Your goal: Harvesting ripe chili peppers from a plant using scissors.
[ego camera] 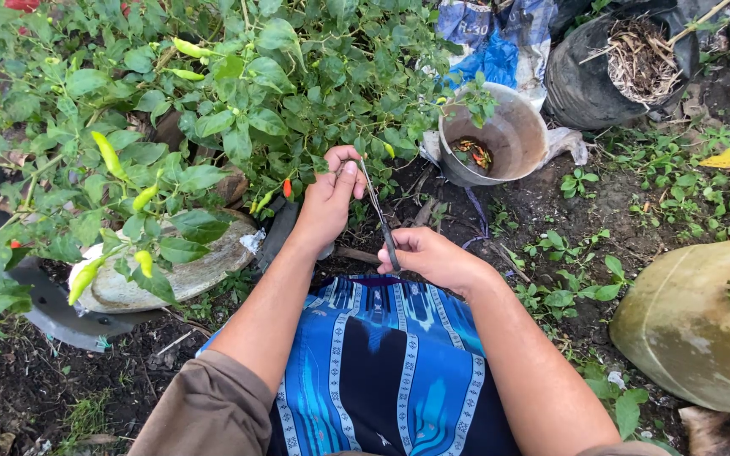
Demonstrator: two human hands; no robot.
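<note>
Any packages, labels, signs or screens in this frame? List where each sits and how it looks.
Printed plastic sack: top centre, behind the grey bucket; crumpled, blue and white with dark print.
Black grow bag: top right, round and open, filled with dry straw.
No signs or screens are in view.
</note>
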